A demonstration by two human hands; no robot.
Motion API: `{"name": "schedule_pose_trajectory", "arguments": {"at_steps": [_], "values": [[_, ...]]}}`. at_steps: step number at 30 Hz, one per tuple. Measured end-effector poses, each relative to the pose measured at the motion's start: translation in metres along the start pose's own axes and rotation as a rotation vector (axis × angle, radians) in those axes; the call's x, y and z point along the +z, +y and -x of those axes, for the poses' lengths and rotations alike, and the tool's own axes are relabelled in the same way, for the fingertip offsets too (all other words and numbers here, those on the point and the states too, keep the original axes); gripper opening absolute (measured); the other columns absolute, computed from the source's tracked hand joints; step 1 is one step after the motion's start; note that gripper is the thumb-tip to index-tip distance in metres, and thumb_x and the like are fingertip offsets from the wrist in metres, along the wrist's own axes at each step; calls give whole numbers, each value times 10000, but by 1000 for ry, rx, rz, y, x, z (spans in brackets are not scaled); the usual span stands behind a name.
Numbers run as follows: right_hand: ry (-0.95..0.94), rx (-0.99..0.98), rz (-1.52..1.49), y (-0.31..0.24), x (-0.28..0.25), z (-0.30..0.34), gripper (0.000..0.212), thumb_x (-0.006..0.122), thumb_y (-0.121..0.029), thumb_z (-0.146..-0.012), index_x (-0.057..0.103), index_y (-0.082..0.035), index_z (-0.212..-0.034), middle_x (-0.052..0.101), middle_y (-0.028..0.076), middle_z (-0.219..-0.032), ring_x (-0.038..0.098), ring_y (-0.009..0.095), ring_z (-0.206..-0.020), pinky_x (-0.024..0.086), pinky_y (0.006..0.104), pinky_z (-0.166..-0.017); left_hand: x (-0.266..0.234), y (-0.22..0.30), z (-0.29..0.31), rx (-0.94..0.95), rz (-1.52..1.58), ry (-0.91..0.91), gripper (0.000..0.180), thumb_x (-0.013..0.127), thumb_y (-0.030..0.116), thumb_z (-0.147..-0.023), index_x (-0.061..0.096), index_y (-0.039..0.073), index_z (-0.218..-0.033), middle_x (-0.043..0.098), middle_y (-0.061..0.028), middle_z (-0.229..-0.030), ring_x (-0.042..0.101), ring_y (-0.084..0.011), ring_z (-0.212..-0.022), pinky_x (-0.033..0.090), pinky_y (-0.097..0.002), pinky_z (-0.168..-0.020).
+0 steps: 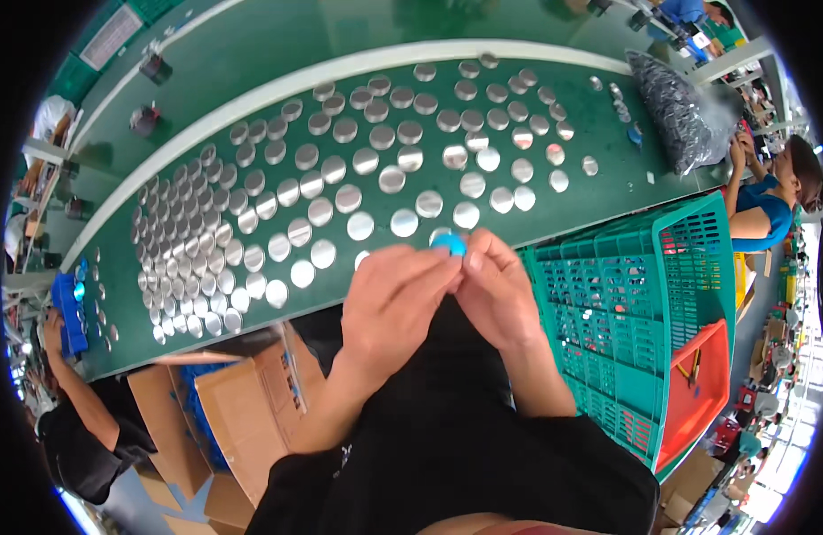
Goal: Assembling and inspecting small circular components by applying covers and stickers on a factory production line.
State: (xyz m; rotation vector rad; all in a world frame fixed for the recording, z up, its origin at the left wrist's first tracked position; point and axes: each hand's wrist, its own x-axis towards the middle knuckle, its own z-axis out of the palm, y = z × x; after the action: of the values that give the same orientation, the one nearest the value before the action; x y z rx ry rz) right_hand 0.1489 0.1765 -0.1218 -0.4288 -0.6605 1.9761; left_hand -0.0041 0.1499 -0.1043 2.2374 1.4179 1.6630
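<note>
The left hand (393,294) and the right hand (499,290) come together in front of the person's dark shirt (447,446), their curled fingertips meeting to pinch a small, bright blue piece (449,242) between them; the fingers hide much of it, so its full shape cannot be told. In this view the piece sits at the near edge of a green table (607,192). Beyond the hands, many round silver discs (360,226) lie across the tabletop, crowded close together at the left and more widely spaced toward the right. A bulging plastic bag (683,107) rests at the table's right end. Below the table edge, a green slatted crate (692,259) stands to the right, with an orange-red bin (701,392) against it, and an open cardboard box (251,392) stands to the left. Farther out, a co-worker in blue (759,218) is at the right, and another co-worker's arm (83,388) reaches toward a blue tray (70,312) at the left.
</note>
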Motion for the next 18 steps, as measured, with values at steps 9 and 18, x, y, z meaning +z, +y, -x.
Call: {"name": "schedule_pose_trajectory", "arguments": {"at_steps": [9,18], "values": [[-36,-202,318,1,23,-1,114,617,-29,-948,604,17,-1052,632,73,-986,595,142,-922,492,300,-820,-26,4,-8,-513,635,-74,308,687,-111,-821,645,-45,-1119,665,-132,-1016,636,-181,-873,503,-295,-797],[-129,-207,522,-9,16,1,164,630,71,-903,611,35,-1061,620,67,-1012,593,128,-938,492,284,-842,-35,8,-11,-347,396,-164,260,682,-102,-821,674,-14,-1065,685,-114,-957,650,-196,-842,515,-299,-763]]}}
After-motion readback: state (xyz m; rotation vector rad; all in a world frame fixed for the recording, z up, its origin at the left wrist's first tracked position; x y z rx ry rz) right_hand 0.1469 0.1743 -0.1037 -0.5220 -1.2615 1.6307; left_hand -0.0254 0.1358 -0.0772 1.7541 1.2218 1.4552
